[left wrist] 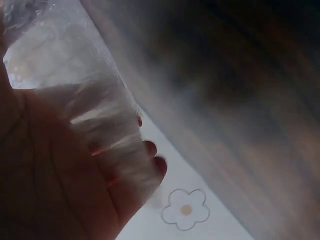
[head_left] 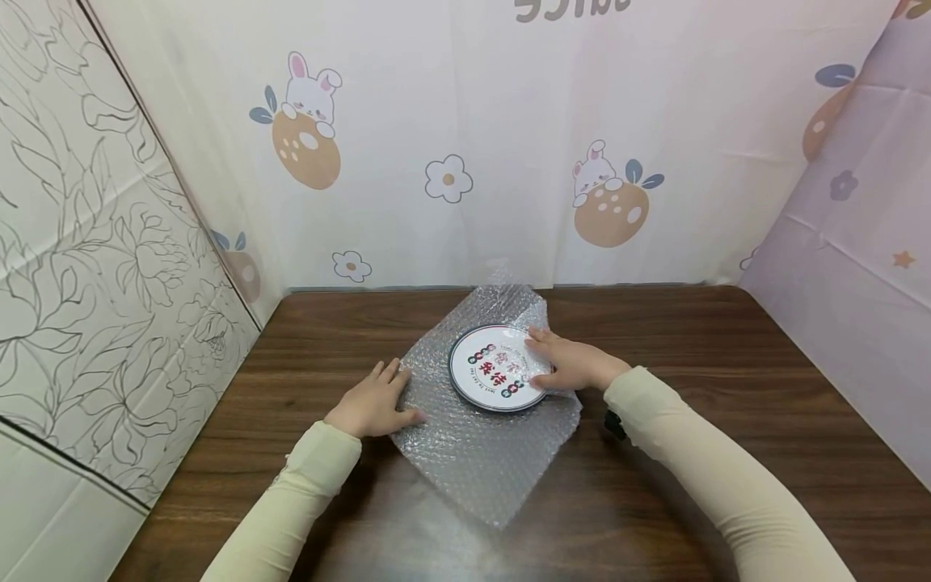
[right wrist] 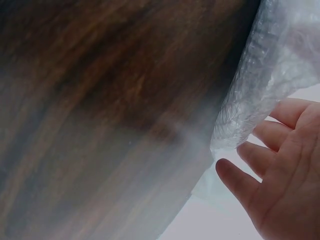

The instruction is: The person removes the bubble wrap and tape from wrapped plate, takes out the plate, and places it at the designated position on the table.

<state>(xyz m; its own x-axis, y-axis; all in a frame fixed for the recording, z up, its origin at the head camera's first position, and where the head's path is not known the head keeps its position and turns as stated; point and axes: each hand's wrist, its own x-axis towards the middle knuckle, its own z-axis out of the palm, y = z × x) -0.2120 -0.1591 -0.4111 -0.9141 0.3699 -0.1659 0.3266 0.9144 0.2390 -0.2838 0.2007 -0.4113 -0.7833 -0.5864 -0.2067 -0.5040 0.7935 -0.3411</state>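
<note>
A round white plate (head_left: 476, 384) with a dark rim and red and blue printed characters lies on a diamond-turned sheet of bubble wrap (head_left: 483, 461). The wrap's right corner is folded over the plate's right part. My right hand (head_left: 570, 364) rests on that fold with its fingers extended, covering the plate's right edge. At the wrap's left corner, my left hand (head_left: 372, 404) lies flat with straight fingers and the thumb spread. In the left wrist view, the clear film (left wrist: 100, 115) overlaps the fingers, whose tips show past its edge. The right wrist view shows the fingers (right wrist: 260, 157) spread beside the wrap.
The sheet lies on a dark brown wooden table (head_left: 676, 347), its far corner near the table's back edge. A curtain (head_left: 502, 105) with rabbits and flowers hangs behind. A patterned wall panel (head_left: 94, 242) borders the left side. A black band (head_left: 614, 423) shows at the right cuff.
</note>
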